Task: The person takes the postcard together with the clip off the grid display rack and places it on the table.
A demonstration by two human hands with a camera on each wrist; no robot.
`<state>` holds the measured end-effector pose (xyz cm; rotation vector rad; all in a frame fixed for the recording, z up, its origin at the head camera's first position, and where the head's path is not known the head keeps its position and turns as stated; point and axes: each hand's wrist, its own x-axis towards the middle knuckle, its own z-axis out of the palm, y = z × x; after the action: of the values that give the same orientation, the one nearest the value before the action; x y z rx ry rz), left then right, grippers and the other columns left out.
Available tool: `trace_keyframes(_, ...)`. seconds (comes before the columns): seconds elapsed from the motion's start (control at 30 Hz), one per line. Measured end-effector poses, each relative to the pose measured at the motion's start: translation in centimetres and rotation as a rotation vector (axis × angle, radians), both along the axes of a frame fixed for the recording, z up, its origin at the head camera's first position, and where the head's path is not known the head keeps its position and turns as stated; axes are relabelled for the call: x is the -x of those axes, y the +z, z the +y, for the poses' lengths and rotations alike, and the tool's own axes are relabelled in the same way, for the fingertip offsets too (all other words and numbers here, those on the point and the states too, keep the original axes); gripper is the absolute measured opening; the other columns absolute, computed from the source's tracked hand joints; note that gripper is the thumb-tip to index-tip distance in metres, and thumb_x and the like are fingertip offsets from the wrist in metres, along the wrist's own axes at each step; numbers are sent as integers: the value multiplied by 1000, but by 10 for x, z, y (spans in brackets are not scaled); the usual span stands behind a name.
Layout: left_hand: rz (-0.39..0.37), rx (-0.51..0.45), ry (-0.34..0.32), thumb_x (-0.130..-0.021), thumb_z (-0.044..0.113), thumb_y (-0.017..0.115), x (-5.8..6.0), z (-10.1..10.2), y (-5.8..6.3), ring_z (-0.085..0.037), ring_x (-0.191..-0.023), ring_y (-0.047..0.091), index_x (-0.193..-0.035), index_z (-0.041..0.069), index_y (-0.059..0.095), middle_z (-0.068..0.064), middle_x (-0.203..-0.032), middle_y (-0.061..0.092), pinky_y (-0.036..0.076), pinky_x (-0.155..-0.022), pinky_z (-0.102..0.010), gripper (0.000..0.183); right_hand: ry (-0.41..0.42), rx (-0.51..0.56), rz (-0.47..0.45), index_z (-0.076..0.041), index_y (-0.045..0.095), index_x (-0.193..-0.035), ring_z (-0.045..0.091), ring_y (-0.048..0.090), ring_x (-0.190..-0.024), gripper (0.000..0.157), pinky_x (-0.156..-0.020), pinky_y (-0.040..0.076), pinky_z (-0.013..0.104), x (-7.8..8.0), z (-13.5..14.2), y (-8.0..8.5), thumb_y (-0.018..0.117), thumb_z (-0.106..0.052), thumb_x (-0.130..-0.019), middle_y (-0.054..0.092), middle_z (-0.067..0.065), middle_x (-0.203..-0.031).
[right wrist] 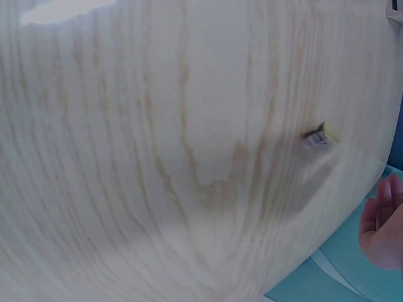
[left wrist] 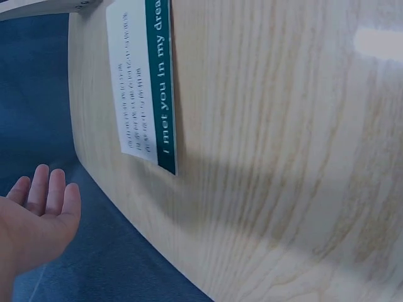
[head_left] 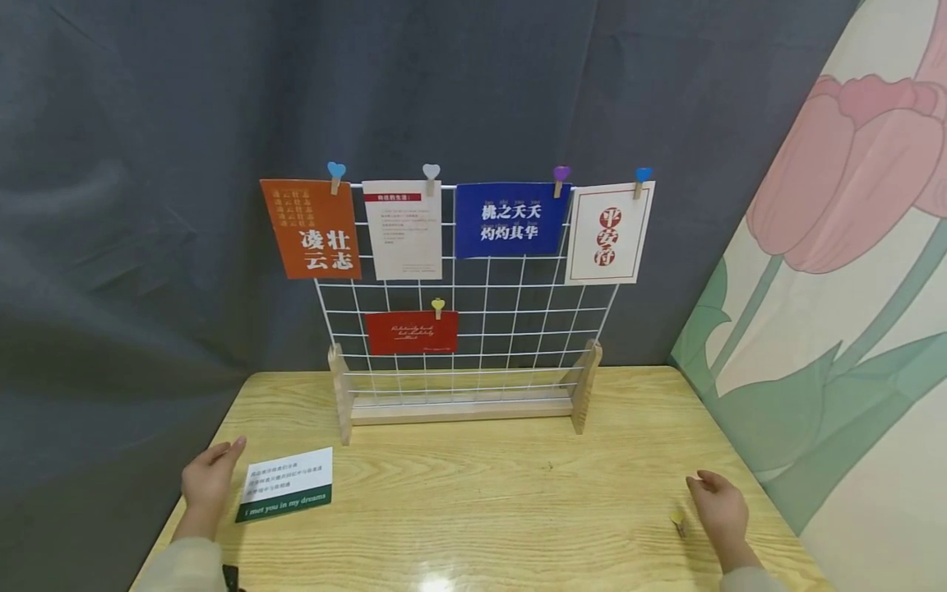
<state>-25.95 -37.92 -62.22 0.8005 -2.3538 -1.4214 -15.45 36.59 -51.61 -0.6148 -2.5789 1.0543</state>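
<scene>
At the left of the table, my left hand [head_left: 205, 483] hovers beside a white card with a green band [head_left: 288, 477], holding nothing. In the left wrist view the fingers of that hand [left wrist: 41, 217] are extended and apart from the card [left wrist: 133, 82]. Over on the right, my right hand [head_left: 719, 508] is near a small wooden clothespin with a yellow top [head_left: 679, 523]. The right wrist view has this clothespin [right wrist: 322, 136] lying on the tabletop, a gap away from the loosely bent fingers of the right hand [right wrist: 383, 229].
A white wire grid [head_left: 503, 316] on a wooden stand [head_left: 462, 411] stands at the table's back. Clipped to it are an orange card [head_left: 314, 234], a white card [head_left: 403, 238], a blue card [head_left: 510, 220], another white card [head_left: 610, 234] and a red card [head_left: 411, 333].
</scene>
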Motion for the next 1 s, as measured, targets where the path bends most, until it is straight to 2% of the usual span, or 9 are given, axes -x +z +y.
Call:
trace_keyframes(0.13, 3, -3, 3, -69, 67, 45, 9, -5, -4, -33, -107, 43, -129, 6, 39, -17, -123, 44, 35, -85, -48, 86, 15, -8, 18, 15, 48, -107, 43, 49, -88, 37, -72, 39, 49, 4, 0, 8, 44, -16, -87, 54, 30, -96)
trace_keyframes(0.37, 36, 41, -1, -69, 66, 47, 19, -9, 1, -26, -96, 52, -127, 9, 43, -14, -113, 53, 39, -80, -42, 81, 55, -32, 23, 15, 47, -108, 43, 48, -87, 40, -69, 41, 48, 8, 1, 21, 43, -19, -88, 53, 31, -97)
trace_keyframes(0.5, 42, 50, -7, -68, 67, 47, 28, -16, -3, -26, -100, 50, -127, 11, 44, -12, -118, 50, 39, -81, -42, 81, 65, -28, 28, 15, 46, -110, 43, 47, -89, 41, -69, 42, 48, 11, 1, 28, 42, -20, -89, 50, 33, -101)
trace_keyframes(0.77, 105, 43, -13, -67, 66, 49, 43, -21, -5, -25, -103, 47, -126, 13, 46, -8, -121, 47, 39, -83, -43, 78, 92, -53, 56, 14, 46, -110, 42, 47, -89, 42, -68, 40, 45, 24, 3, 40, 42, -23, -89, 52, 31, -100)
trace_keyframes(1.0, 139, 42, -39, -69, 64, 50, 53, -20, 0, -23, -102, 47, -126, 15, 46, -7, -121, 48, 40, -82, -42, 75, 104, -69, 85, 12, 48, -110, 38, 49, -87, 39, -62, 41, 34, 32, -1, 53, 45, -21, -89, 55, 27, -96)
